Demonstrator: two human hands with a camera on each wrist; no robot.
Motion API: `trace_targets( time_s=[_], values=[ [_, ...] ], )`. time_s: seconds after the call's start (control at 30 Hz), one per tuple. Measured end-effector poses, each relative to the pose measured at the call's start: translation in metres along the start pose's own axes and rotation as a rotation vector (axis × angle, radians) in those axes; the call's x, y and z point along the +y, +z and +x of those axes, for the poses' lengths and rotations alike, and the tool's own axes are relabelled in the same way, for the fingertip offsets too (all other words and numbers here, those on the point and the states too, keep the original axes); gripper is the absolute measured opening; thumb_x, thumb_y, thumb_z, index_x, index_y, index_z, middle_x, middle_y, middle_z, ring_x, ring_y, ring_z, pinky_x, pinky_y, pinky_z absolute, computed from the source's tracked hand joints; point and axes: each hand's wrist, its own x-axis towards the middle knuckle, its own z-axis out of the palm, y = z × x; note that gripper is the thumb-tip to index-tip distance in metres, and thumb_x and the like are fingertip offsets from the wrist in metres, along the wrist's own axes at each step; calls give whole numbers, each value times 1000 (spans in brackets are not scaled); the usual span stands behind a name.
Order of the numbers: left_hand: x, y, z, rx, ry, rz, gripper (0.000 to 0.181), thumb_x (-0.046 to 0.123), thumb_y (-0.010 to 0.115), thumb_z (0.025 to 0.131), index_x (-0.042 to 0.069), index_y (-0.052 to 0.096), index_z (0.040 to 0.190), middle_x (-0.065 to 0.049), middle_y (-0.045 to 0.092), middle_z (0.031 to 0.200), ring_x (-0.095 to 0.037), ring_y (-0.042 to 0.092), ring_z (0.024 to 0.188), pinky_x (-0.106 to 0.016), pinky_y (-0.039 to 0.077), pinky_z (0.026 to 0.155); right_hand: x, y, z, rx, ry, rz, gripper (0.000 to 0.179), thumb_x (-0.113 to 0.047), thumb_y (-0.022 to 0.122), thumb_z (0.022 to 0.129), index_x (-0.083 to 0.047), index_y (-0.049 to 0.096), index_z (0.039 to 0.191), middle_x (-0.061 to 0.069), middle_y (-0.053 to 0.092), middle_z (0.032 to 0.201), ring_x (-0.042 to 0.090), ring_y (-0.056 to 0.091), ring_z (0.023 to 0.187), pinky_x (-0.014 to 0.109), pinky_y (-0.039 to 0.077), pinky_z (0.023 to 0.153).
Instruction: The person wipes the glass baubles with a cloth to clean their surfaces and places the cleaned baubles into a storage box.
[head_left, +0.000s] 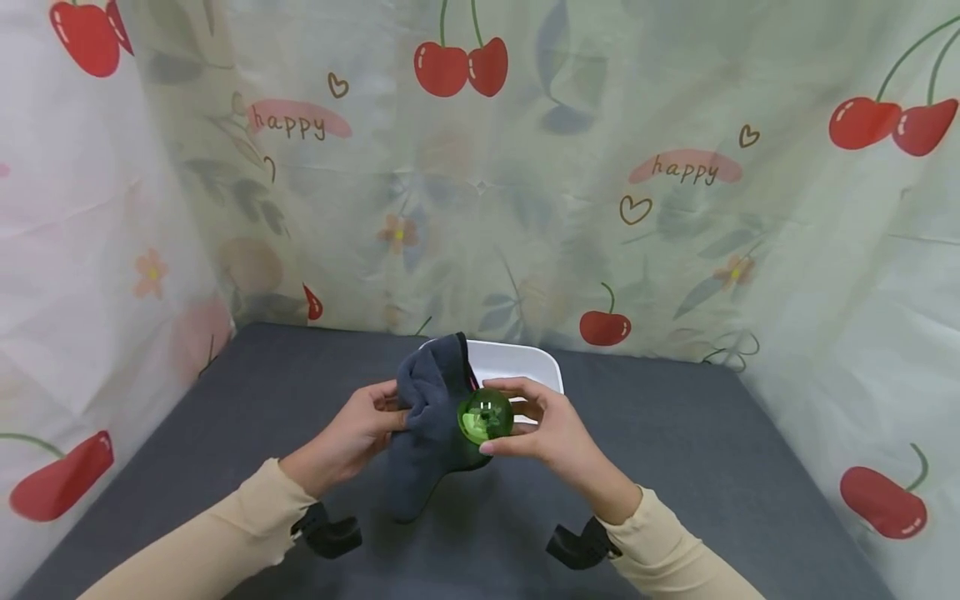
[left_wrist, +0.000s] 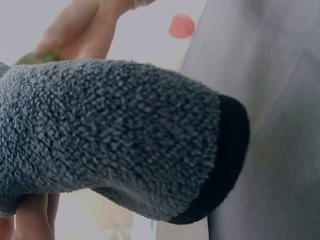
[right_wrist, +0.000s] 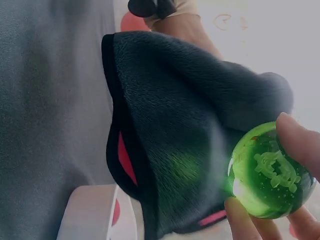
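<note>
Gray cloth point(head_left: 427, 437) in the left hand point(head_left: 348, 437), clear green ball point(head_left: 486, 415) in the right hand point(head_left: 553, 429).
At left, the left hand is partly closed, thumb and fingers pinching the near side of the cloth, which hangs in folds above the dark table point(head_left: 660, 483); the right wrist view shows its black edging and a little pink. Next comes the ball, just beside the cloth's right side, though whether they touch I cannot tell. A white tray point(head_left: 517, 360) sits behind, partly hidden by both. Rightmost, the right hand is curved around the ball, gripping it between thumb and fingers.
</note>
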Motion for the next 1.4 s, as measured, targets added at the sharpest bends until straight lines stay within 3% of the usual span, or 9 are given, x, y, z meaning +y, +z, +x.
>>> trace_targets(
  time_s=[0.23,0.43,0.63,0.7,0.83,1.03,1.1,1.3,1.4],
  values=[
    [-2,21,7,-38,-7,17,60,6,69,88,-3,43,140,2,68,107,-9,65,95,-28,56,77,0,6,4,11,15,-15,68,1,84,68,-9,58,130,11,57,129,22,62,102,29,54,84],
    [-3,31,12,-30,-45,56,70,8,71,85,2,38,146,-8,60,127,-13,61,107,-33,55,84,2,8,8,3,-38,-81,67,4,82,69,-9,57,130,11,55,129,25,59,108,31,54,88],
    [-8,32,16,14,-32,115,73,14,75,83,-1,40,145,-14,62,126,-13,65,101,-34,56,83,0,7,12,27,-232,-652,63,-14,90,64,-14,62,119,-1,65,115,16,60,105,33,52,92],
    [-11,32,17,19,-23,122,72,18,77,83,-2,42,143,-12,65,121,-14,66,98,-34,56,82,-1,6,13,38,-261,-751,60,-19,92,61,-16,64,115,-5,66,109,12,62,99,31,52,89],
    [-17,31,17,38,-4,84,65,12,73,85,-5,45,140,-4,67,112,-12,66,96,-30,56,80,3,3,13,9,-216,-621,60,-20,92,63,-21,64,116,-8,65,109,9,64,95,26,53,87],
    [-26,33,13,61,18,-27,44,0,58,91,-5,46,132,6,64,92,-3,60,74,-18,50,65,19,0,16,-4,-165,-212,68,-5,88,65,-15,59,126,3,58,126,20,61,109,29,51,95],
    [-27,34,13,43,17,-55,47,2,57,92,-3,43,137,6,63,91,-2,57,70,-16,48,61,22,2,17,9,-172,-184,69,0,86,67,-12,57,128,7,54,128,23,59,112,31,51,96],
    [-30,34,19,59,34,14,61,2,68,86,-4,43,140,0,69,105,-11,67,91,-26,56,76,20,10,14,108,-365,-741,65,-7,89,64,-12,61,122,1,62,114,16,62,102,30,55,86],
    [-28,32,19,108,35,81,52,0,70,83,-5,53,132,1,70,98,-9,65,79,-23,54,67,18,7,13,101,-380,-728,66,-8,90,63,-12,62,122,2,63,114,16,64,97,27,56,83]
  ],
)
